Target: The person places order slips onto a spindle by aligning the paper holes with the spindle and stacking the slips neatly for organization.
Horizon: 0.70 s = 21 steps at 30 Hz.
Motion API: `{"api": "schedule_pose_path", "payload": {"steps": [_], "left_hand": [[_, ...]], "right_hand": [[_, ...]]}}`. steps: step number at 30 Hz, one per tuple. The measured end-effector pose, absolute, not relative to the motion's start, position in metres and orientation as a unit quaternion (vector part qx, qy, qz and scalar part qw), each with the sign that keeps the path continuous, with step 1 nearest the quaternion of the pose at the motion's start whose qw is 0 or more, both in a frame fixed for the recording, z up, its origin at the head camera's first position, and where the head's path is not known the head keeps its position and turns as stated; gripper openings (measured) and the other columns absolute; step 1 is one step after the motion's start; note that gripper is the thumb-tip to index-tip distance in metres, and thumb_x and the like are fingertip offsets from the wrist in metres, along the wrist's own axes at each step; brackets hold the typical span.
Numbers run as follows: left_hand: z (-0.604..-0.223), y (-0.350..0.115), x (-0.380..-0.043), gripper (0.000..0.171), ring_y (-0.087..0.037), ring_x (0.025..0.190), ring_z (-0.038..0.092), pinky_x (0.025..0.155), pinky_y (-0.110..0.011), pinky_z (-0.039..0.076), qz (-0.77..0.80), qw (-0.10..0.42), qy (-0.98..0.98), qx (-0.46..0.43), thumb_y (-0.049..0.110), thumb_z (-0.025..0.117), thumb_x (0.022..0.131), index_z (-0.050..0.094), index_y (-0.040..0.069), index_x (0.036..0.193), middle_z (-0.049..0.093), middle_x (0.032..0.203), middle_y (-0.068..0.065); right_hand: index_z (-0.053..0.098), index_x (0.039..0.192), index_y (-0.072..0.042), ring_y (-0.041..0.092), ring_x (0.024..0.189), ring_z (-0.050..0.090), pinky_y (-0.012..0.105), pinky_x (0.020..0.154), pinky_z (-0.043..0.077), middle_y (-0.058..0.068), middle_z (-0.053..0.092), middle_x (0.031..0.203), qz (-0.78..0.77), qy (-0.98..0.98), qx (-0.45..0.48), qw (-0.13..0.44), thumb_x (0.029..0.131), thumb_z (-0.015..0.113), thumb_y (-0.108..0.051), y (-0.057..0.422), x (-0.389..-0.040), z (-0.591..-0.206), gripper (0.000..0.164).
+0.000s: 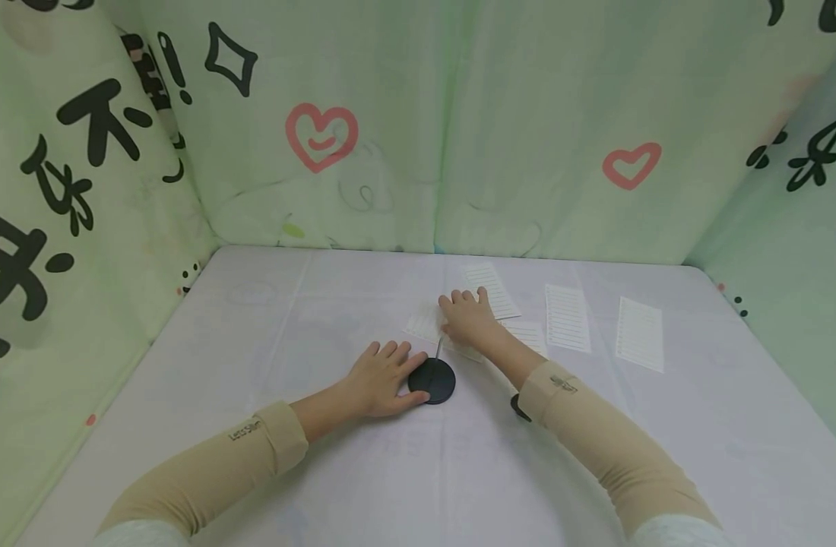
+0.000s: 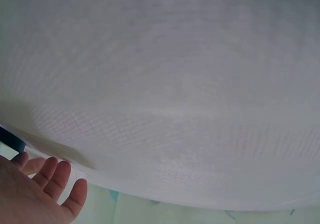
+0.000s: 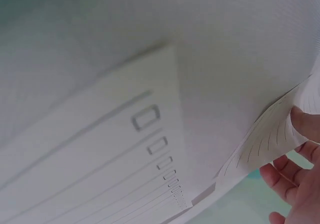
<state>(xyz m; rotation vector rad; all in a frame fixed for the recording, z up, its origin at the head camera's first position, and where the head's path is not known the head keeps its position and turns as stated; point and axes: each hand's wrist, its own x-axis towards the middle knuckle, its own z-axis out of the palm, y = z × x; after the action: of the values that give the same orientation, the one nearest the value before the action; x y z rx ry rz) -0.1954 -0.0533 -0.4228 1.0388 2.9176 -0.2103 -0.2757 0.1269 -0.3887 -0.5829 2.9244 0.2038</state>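
Note:
A thin upright metal spike rises from a round black base, like a receipt spike, near the middle of the table. My left hand holds the base at its left side between thumb and forefinger, the other fingers spread on the cloth. Just beyond the spike, my right hand pinches a lined white paper sheet. In the right wrist view the thumb lies on top of this sheet, which bends upward, with fingers beneath. The spike's top is hidden by the right hand, so whether it pierces the sheet cannot be told.
More lined sheets lie on the white cloth: one behind the right hand, one partly under the right wrist, and two farther right. A small dark object shows beside the right sleeve. Patterned green curtains enclose the table.

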Motion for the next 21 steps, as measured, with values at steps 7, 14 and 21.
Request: {"api": "schedule_pose_path", "payload": {"steps": [7,14,21], "left_hand": [[-0.422,-0.054,-0.195,0.069,-0.023,0.119,0.039,0.098,-0.046,0.032,-0.072,0.010,0.939,0.337,0.066,0.027,0.088,0.034,0.022,0.141,0.041,0.134,-0.006],[-0.423,-0.055,-0.194,0.068,-0.022,0.114,0.040,0.094,-0.044,0.033,-0.067,-0.005,0.938,0.340,0.066,0.028,0.088,0.036,0.022,0.139,0.042,0.128,-0.005],[-0.424,-0.056,-0.194,0.068,-0.022,0.112,0.041,0.094,-0.044,0.033,-0.061,-0.014,0.937,0.345,0.065,0.030,0.088,0.037,0.020,0.139,0.042,0.126,-0.005]], "right_hand": [[0.045,0.130,-0.012,0.034,0.115,0.046,0.059,0.101,0.018,0.013,0.054,0.121,0.076,0.973,-0.217,0.029,0.093,0.052,-0.023,0.132,-0.273,-0.385,0.039],[0.052,0.121,-0.013,0.032,0.108,0.051,0.060,0.099,0.019,0.010,0.059,0.114,0.035,0.973,-0.228,0.001,0.094,0.050,-0.018,0.137,-0.271,-0.376,0.028],[0.060,0.099,-0.009,0.022,0.079,0.056,0.056,0.091,0.022,0.003,0.063,0.083,-0.113,0.967,-0.230,0.001,0.091,0.055,-0.015,0.154,-0.267,-0.354,0.010]]}}
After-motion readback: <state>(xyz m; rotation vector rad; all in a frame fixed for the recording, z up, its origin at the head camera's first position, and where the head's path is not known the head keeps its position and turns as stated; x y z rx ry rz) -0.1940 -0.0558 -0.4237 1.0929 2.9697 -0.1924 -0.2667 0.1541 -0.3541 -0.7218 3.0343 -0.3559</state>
